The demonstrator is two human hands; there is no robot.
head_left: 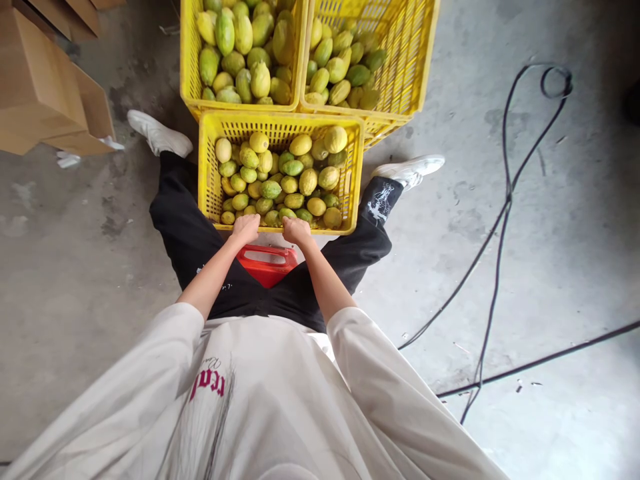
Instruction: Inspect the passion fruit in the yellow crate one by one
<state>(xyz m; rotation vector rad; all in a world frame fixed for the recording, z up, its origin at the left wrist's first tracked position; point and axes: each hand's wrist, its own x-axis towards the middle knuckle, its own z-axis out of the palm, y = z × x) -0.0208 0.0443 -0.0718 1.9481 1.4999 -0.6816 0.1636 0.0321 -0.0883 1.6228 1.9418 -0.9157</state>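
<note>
A yellow plastic crate (356, 167) stands between my legs, holding many oval yellow and green fruits (271, 189). My left hand (245, 229) is closed over the crate's near rim, left of its middle. A short way to the right, my right hand (297, 231) is wrapped on the same rim. The undersides of the fingers are hidden by the hands and the rim. Just below the crate, a red plastic piece (265, 268) with a handle slot shows between my thighs.
Against the crate's far side stand two more yellow crates, a left one (185, 60) and a right one (425, 60), with similar fruits. Cardboard boxes (40, 87) are at upper left. A black cable (493, 233) loops over the concrete floor (565, 267) on the right.
</note>
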